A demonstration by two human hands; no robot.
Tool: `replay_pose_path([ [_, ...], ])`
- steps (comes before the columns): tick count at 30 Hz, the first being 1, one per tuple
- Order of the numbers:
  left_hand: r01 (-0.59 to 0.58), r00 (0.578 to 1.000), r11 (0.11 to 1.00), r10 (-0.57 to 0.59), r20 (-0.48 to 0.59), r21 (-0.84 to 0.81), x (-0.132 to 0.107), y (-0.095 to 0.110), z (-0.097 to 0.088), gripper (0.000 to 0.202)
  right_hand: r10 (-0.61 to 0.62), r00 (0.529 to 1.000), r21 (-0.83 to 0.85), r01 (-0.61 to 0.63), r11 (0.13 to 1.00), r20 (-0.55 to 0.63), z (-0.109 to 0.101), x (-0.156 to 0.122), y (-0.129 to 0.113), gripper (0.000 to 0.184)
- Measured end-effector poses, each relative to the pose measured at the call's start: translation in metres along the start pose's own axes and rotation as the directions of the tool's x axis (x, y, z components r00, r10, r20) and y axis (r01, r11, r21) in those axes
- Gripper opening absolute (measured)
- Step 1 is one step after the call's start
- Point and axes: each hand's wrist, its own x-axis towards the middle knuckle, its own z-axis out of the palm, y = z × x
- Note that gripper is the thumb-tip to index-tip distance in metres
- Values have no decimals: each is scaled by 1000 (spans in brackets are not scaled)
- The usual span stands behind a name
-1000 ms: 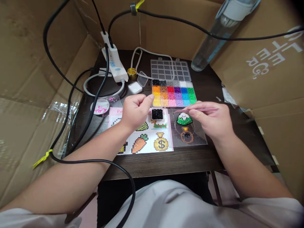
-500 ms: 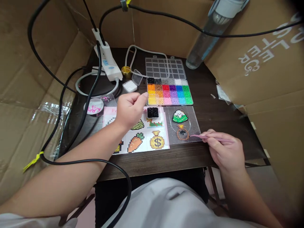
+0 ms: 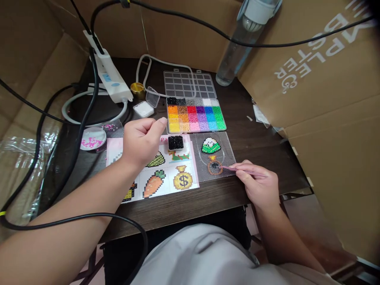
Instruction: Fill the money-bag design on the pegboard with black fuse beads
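My right hand pinches thin pink tweezers whose tip touches a small brown-ringed bead figure on the clear pegboard. A green and white bead shape sits higher on the same board. My left hand hovers in a loose fist over the pattern sheet, thumb and forefinger pinched near the bead box; what it holds is hidden. A small tray of black beads lies beside that hand. The sorted bead box shows many colours, its lid open behind.
A water bottle stands at the back right. A white power strip, black cables and a white hose cross the left. A small white-bead case, a gold cap and a round dish sit nearby. Cardboard walls surround the dark table.
My right hand moved from above the green bead shape down and right to the table's front edge, then brought the tweezer tip onto the brown-ringed figure. The left hand stayed put.
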Motion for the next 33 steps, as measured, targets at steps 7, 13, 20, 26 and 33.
replay_pose_path([
  [7,-9,1000,1000,9,6,9,1,-2,0,51,-3,1000,-54,4,999,22,3,0,-4,20],
  [13,-6,1000,1000,6,12,14,0,-2,0,51,-8,999,-54,10,999,31,4,1,-4,22],
  [20,0,1000,1000,0,9,12,0,0,0,51,0,999,-69,3,998,34,5,1,-5,21],
  [26,14,1000,1000,-14,5,25,-1,1,0,50,10,1000,-94,-8,996,29,4,0,-4,18],
  [33,14,1000,1000,-14,7,26,-1,0,0,51,24,999,-109,-20,994,35,4,0,-3,15],
])
